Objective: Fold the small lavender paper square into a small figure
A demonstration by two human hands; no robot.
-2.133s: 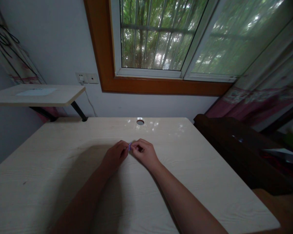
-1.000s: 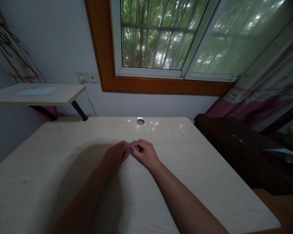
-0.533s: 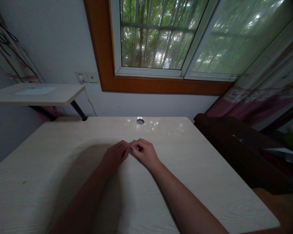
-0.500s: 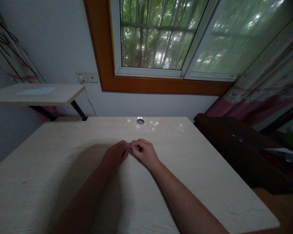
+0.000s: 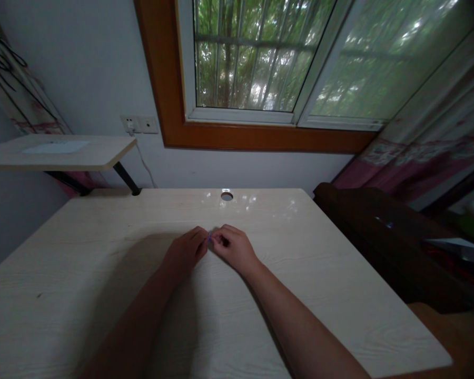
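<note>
Nearer us than the round hole [image 5: 226, 196] in the desk [image 5: 319, 300], our left hand [image 5: 186, 248] and right hand [image 5: 234, 247], fingers curled into tight pinches, hold a tiny purple piece [image 5: 209, 238] between them.

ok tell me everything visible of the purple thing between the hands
The purple thing is tiny: a narrow bluish sliver, looking upright in the picture. The left hand and right hand seem to pinch it from either side, hiding part of it. Whether it touches the desk, its material and its full shape are too unclear to tell.
</note>
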